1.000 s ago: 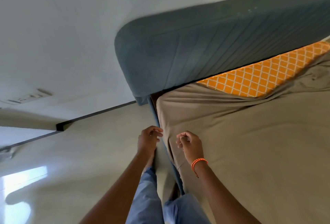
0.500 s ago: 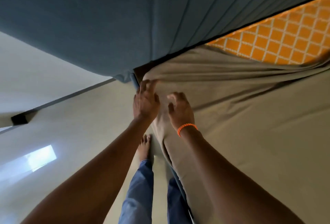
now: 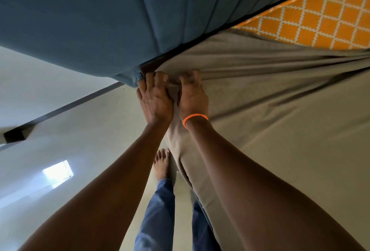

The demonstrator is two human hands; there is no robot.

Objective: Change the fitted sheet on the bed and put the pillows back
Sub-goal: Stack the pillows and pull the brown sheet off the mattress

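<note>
While both arms reach out toward 12 o'clock, status near to far:
legs: blue jeans (image 3: 156, 216) at 6 o'clock, bare foot (image 3: 161, 163) on the floor (image 3: 96, 136) beside the bed edge.
right wrist: orange braided band (image 3: 194, 119).
left hand (image 3: 155, 98): at the mattress corner, fingers (image 3: 158, 79) pressed close together and straight, tips pushing down into the gap at the headboard.
right hand (image 3: 192, 98): just beside the left, on top of the sheet, fingers bent at the tips and bunching the cloth; cannot tell if it really pinches it.
fitted sheet (image 3: 280, 130): taupe, spread over the bed from 3 to 5 o'clock, creased toward the corner at the hands.
mattress (image 3: 324, 24): orange lattice print, bare at 2 o'clock.
headboard (image 3: 120, 20): blue-grey, padded, 10 to 1 o'clock.
</note>
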